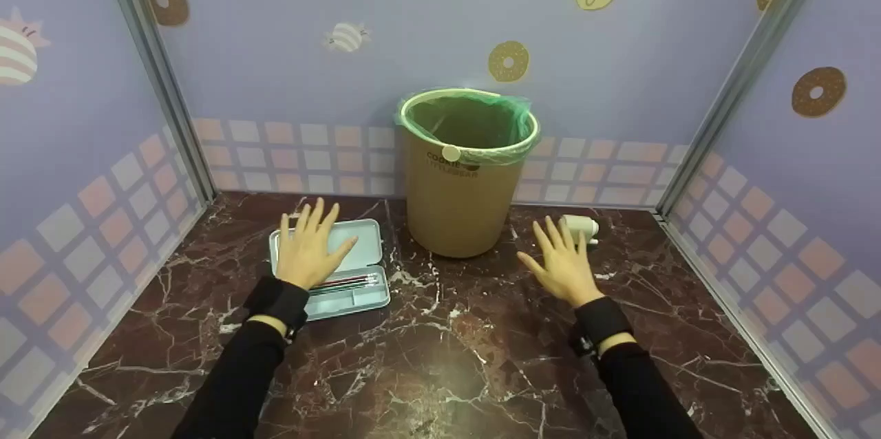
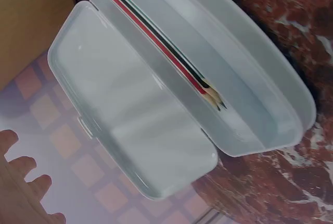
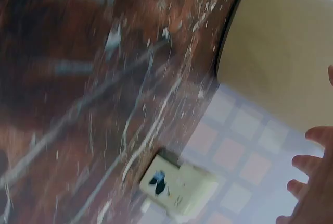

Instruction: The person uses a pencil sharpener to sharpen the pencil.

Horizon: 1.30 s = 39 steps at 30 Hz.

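Observation:
My left hand (image 1: 306,254) is held with fingers spread above an open pale-blue pencil case (image 1: 363,241); it holds nothing. The case's lid lies folded back toward the wall, and several pencils (image 2: 161,44), red and dark ones among them, lie in its long compartment. Over the right side of the table my right hand (image 1: 566,268) is also spread and holds nothing. Just beyond its fingers is a small cream-coloured device (image 1: 580,224), partly covered by them in the head view. The right wrist view shows a dark cartoon print on this device (image 3: 169,186).
A tall tan trash bin (image 1: 458,212) with a green liner (image 1: 517,119) stands at the back middle, between the hands. The dark red marbled table (image 1: 413,370) is enclosed by patterned walls (image 1: 275,33) at the back and both sides.

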{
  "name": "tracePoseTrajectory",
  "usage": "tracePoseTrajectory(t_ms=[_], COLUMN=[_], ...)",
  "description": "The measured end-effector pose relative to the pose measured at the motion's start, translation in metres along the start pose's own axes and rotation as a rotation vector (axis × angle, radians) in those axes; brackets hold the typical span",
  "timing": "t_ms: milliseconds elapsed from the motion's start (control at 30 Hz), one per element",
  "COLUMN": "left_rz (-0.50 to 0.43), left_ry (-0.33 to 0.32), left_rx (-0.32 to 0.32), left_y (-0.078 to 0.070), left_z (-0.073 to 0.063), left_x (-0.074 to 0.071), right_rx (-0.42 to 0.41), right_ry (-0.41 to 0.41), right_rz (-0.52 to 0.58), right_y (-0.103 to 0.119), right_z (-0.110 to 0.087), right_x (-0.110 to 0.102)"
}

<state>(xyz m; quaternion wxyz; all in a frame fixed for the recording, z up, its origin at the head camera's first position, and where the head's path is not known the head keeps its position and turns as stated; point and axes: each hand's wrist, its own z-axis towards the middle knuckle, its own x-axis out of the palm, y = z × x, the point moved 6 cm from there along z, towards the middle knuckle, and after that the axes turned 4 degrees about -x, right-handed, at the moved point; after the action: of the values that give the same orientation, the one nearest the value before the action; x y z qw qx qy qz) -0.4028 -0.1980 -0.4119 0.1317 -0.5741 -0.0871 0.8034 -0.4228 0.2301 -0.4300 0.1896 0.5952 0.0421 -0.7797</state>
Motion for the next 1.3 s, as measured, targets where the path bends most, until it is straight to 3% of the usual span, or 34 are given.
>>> tracePoseTrajectory(t_ms=[433,833,967,1133,1300], left_rz=[-0.037,-0.071,-0.105,-0.130,-0.164], left_ry=[-0.007,0.138,0.202,0.269,0.268], left_rx=[-0.052,-0.128,-0.137,-0.127,-0.093], left_y=[0.048,0.091,0.098,0.098,0.099], left_z=[-0.036,-0.069,-0.075,-0.077,-0.076], left_x=[-0.016,-0.010,-0.003,0.002,0.009], right_rx=[-0.185,-0.400,-0.465,-0.490,-0.538], right_ry=[-0.065,-0.074,-0.086,-0.055,-0.030], right_rz=[0.046,0.167,0.162,0.155,0.139], right_y=[0.074,0.151,0.176,0.199,0.220], right_z=[0.014,0.029,0.034,0.046,0.055], right_x=[0.027,0.056,0.065,0.074,0.083])
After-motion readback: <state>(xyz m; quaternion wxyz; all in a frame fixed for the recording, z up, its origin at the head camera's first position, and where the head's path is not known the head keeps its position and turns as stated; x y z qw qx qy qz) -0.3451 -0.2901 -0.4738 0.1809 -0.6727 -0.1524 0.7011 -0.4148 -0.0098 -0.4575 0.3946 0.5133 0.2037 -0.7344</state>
